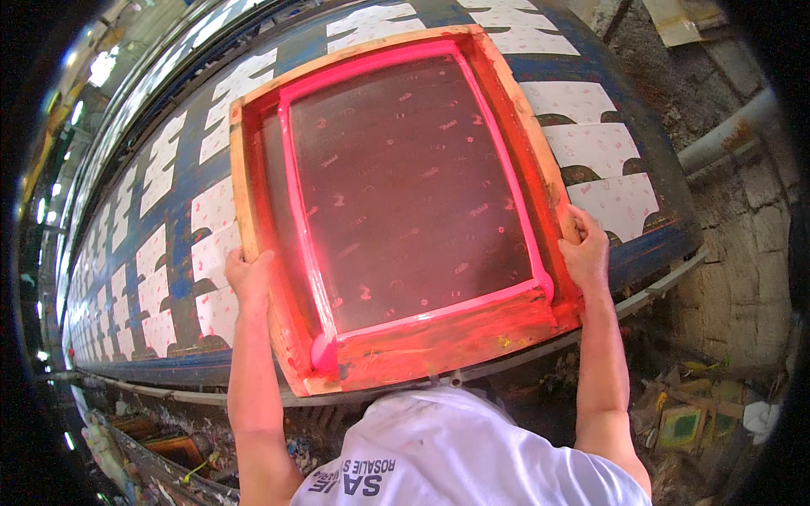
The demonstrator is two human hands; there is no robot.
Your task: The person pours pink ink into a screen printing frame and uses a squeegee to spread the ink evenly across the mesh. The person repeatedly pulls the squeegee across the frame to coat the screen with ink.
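A wooden-framed printing screen lies in front of me, over a long blue table. Its dark mesh carries small pale motifs, and wet bright pink ink runs in bands along the mesh edges. Red stain covers the inner sides and the wide near end. My left hand is closed on the frame's left side, thumb on top. My right hand grips the right side opposite, its fingers over the rail. Some fingers are hidden by the wood. A pink lump of ink sits at the near left corner.
White cut fabric pieces with small pink prints lie in rows on the blue table, both sides of the screen. A rail follows the table's near edge. Cluttered floor with a small green-centred frame and a block wall stand right.
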